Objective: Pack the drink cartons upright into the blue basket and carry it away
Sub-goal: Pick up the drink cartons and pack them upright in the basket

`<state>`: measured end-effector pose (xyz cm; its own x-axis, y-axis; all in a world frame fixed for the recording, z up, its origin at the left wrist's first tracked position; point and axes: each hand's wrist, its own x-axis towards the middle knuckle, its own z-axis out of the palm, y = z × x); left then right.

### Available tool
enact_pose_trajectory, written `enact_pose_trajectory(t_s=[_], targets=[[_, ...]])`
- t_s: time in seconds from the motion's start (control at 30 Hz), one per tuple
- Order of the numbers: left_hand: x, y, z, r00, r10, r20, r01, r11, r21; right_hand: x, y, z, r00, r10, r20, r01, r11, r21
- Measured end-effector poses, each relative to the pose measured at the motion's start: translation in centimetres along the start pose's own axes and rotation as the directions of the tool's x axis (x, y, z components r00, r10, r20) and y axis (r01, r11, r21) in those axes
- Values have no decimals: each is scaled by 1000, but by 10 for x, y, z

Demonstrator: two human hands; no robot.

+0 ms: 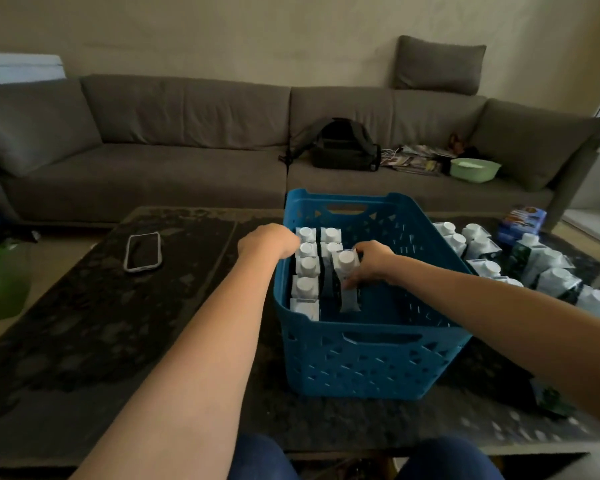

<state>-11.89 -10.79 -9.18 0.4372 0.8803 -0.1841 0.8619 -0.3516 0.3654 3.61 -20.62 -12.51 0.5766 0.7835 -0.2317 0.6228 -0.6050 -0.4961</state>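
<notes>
Blue perforated plastic basket [378, 362] sits on the dark mottled tabletop [84, 323]; my right hand [371, 263] pinches a white-capped grey drink carton [346, 278] tilting inside it, while my left hand [269, 242] grips the left rim, and I judge that, let go leaning, the carton could topple into the open space. More white-capped cartons [534, 268] wait just right of the basket, a grey phone case [142, 251] lies well apart at left, and nothing blocks my reach.
</notes>
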Motion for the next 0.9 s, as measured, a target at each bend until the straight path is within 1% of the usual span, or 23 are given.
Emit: enact_pose_trajectory(t_s=[0.03, 0.1, 0.2, 0.27, 0.57, 0.67, 0.77, 0.9], targets=[[4, 1, 0, 999, -7, -32, 7, 1000, 4, 3, -1, 3, 1000, 16, 15, -16, 1000, 0], [12, 2, 3, 997, -37, -70, 34, 999, -41, 10, -1, 10, 998, 51, 33, -51, 999, 13], [17, 4, 7, 996, -77, -36, 71, 986, -151, 18, 5, 22, 997, 77, 18, -77, 997, -27], [19, 4, 8, 997, -76, -31, 70, 983, -168, 20, 7, 26, 996, 86, 6, -86, 996, -18], [24, 6, 10, 995, -91, -52, 85, 991, -102, 23, 11, 37, 993, 104, -47, -93, 976, 194], [24, 5, 11, 995, -80, -65, 74, 993, -94, 25, 10, 41, 995, 77, -67, -63, 980, 189], [24, 5, 11, 994, -78, -72, 72, 994, -85, 26, 10, 43, 996, 69, -52, -59, 982, 178], [24, 6, 11, 994, -73, -80, 68, 996, -64, 26, 9, 42, 998, 64, -20, -61, 993, 104]])
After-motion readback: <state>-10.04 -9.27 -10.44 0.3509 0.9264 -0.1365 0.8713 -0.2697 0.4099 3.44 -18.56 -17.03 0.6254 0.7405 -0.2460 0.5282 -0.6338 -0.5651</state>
